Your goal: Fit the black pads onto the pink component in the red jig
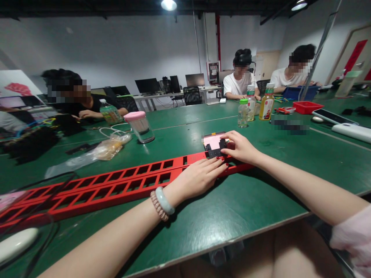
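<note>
1. Nearest you, your left forearm crosses the green table point(232, 216) from the lower left, with two bracelets point(162, 202) at the wrist.
2. Your left hand point(199, 175) lies palm down on the red slotted rail point(116, 185), fingers straight and close together, pressing flat on its right end.
3. The rail is one long piece with two rows of rectangular slots. Its long axis runs from far to the left of your left hand, at the near table edge, up and to the right, ending under your two hands.
4. Your right arm comes in from the lower right, wrist straight. Your right hand point(242, 148) is curled, its fingertips resting on a small black part point(216, 150) that sits on the rail's right end, just past your left fingertips. Whether it pinches that part or only touches it, you cannot tell.
5. Directly beyond the black part, touching it, lies one pink flat block point(212, 141).
6. Further out, left of your hands, stands one clear cup with a pink lid point(140, 125), with a crumpled plastic bag point(107, 148) beside it.
7. Beyond your right hand stand three bottles point(255, 104) in a cluster, and one red tray point(307, 107) to their right.
8. Farthest off, three people sit at the table: one to the left, two behind the bottles.
</note>
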A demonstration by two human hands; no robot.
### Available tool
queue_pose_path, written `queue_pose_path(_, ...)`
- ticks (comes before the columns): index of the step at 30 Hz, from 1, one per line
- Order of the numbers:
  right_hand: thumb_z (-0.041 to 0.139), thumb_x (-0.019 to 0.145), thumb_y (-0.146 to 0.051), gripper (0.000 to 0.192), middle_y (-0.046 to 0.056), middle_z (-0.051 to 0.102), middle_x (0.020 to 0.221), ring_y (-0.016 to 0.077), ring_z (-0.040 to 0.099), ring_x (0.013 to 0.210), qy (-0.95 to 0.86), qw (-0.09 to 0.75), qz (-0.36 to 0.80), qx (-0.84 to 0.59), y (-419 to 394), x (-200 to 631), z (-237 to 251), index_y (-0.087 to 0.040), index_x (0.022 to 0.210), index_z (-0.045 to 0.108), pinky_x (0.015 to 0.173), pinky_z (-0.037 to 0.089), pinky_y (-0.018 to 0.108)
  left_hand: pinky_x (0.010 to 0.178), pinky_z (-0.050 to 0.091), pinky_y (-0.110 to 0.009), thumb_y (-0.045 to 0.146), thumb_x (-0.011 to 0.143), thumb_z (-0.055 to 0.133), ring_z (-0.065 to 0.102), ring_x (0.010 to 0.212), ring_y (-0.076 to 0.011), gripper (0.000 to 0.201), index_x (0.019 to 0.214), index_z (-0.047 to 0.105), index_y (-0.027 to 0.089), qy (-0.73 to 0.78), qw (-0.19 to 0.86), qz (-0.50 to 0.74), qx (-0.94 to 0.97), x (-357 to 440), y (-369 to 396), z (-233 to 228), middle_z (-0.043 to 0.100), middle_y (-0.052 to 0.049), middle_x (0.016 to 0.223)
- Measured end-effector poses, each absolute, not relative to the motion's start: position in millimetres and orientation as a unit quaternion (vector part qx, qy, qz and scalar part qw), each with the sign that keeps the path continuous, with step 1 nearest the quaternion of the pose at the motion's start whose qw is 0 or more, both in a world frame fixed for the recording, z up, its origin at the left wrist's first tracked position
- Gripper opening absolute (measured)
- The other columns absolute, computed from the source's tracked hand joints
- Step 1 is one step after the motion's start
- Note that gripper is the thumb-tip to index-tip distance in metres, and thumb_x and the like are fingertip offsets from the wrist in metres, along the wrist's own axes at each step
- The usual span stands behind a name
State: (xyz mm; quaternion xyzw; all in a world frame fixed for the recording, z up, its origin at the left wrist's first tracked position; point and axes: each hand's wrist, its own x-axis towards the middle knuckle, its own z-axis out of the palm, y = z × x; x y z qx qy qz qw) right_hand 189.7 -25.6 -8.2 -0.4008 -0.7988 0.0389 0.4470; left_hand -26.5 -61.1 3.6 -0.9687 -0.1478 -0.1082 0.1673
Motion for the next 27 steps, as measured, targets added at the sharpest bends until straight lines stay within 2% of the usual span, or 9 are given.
queue_pose_path(3, 0.063, 0.070, -0.022, 0.038, 0.008, 0.055, 0.104, 0.0177, 0.055, 0.087, -0.821, 0.418, 0.061, -0.384, -30.1, 192.6, -2.7, -0.018, 0.107, 0.056, 0.076, 0.047, 0.033, 0.102, 0.037, -0.038, 0.017, 0.087, 0.043, 0.044, 0.122, -0.0194, 0.038, 0.124, 0.045, 0.014, -0.141, 0.161, -0.111, -0.970, -26.4, -61.1, 2.8, 0.048, -0.012, 0.131)
queue_pose_path(6, 0.064, 0.070, -0.024, 0.041, 0.007, 0.054, 0.102, 0.0128, 0.055, 0.073, -0.834, 0.386, 0.087, -0.385, -34.4, 195.1, 3.1, -0.018, 0.110, 0.056, 0.066, 0.046, 0.027, 0.101, 0.038, -0.037, 0.015, 0.086, 0.044, 0.045, 0.121, -0.0189, 0.036, 0.122, 0.047, 0.014, -0.137, 0.163, -0.128, -0.969, -26.8, -60.6, 0.8, 0.051, -0.012, 0.128)
queue_pose_path(10, 0.067, 0.067, -0.025, 0.037, 0.006, 0.052, 0.098, 0.0074, 0.049, 0.061, -0.843, 0.347, 0.130, -0.391, -38.1, 196.7, 8.2, -0.018, 0.102, 0.059, 0.059, 0.043, 0.023, 0.100, 0.040, -0.037, 0.016, 0.087, 0.044, 0.047, 0.119, -0.0191, 0.036, 0.123, 0.046, 0.015, -0.131, 0.168, -0.139, -0.967, -28.3, -58.8, -1.9, 0.053, -0.010, 0.125)
queue_pose_path(15, 0.069, 0.062, -0.022, 0.034, 0.003, 0.055, 0.092, 0.0103, 0.052, 0.069, -0.849, 0.319, 0.182, -0.379, -39.0, 198.3, 10.3, -0.016, 0.094, 0.058, 0.062, 0.044, 0.024, 0.100, 0.040, -0.037, 0.017, 0.086, 0.044, 0.047, 0.119, -0.0201, 0.038, 0.124, 0.045, 0.015, -0.134, 0.169, -0.129, -0.968, -28.5, -58.0, -1.7, 0.052, -0.010, 0.127)
queue_pose_path(19, 0.069, 0.061, -0.022, 0.037, 0.003, 0.056, 0.095, 0.0122, 0.055, 0.076, -0.837, 0.312, 0.255, -0.370, -34.7, 202.4, 7.1, -0.016, 0.094, 0.055, 0.067, 0.045, 0.025, 0.100, 0.040, -0.037, 0.016, 0.086, 0.043, 0.048, 0.118, -0.0195, 0.037, 0.123, 0.046, 0.015, -0.144, 0.163, -0.126, -0.968, -26.8, -58.8, -0.1, 0.052, -0.011, 0.126)
queue_pose_path(24, 0.071, 0.060, -0.024, 0.043, 0.002, 0.058, 0.096, 0.0113, 0.055, 0.075, -0.837, 0.298, 0.280, -0.363, -30.0, 206.5, 5.1, -0.016, 0.098, 0.054, 0.066, 0.044, 0.024, 0.100, 0.040, -0.039, 0.016, 0.086, 0.044, 0.048, 0.118, -0.0198, 0.039, 0.125, 0.045, 0.014, -0.142, 0.169, -0.122, -0.968, -26.5, -57.9, 1.8, 0.050, -0.012, 0.128)
queue_pose_path(27, 0.074, 0.057, -0.028, 0.048, 0.001, 0.059, 0.086, 0.0103, 0.052, 0.067, -0.841, 0.277, 0.263, -0.384, -29.4, 207.0, 6.0, -0.016, 0.100, 0.054, 0.058, 0.040, 0.022, 0.099, 0.041, -0.039, 0.016, 0.086, 0.043, 0.048, 0.118, -0.0196, 0.040, 0.126, 0.044, 0.015, -0.142, 0.169, -0.124, -0.967, -26.6, -56.9, 2.4, 0.050, -0.013, 0.129)
